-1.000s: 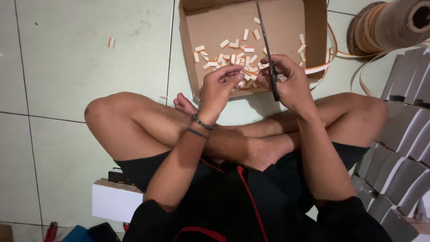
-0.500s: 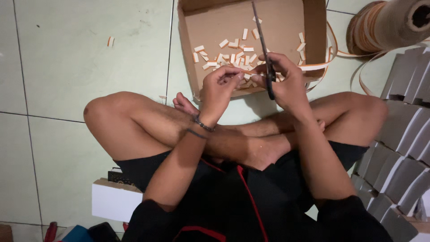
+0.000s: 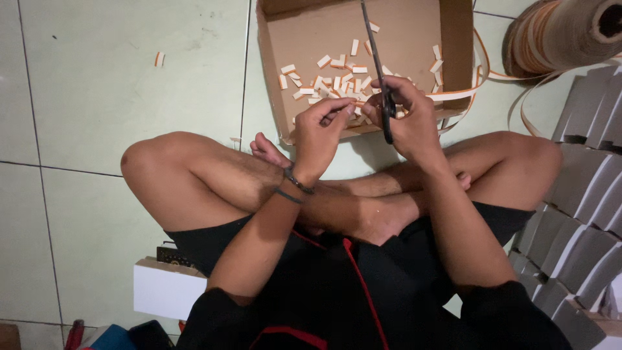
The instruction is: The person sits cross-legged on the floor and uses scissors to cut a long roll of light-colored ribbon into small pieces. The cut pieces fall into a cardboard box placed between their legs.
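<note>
Two hands busy: right hand [image 3: 411, 123] grips dark scissors [image 3: 379, 71] (blades long, thin); left hand [image 3: 321, 133] pinches orange-white strip [image 3: 453, 95].

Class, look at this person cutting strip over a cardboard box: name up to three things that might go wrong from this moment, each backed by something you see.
1. The left hand pinches the strip right beside the scissors in the right hand; fingers might get nicked.
2. A cut piece already lies on the floor tiles outside the cardboard box, so more may scatter.
3. The orange-and-white strip loops loosely from the roll and may snag or tangle.
</note>
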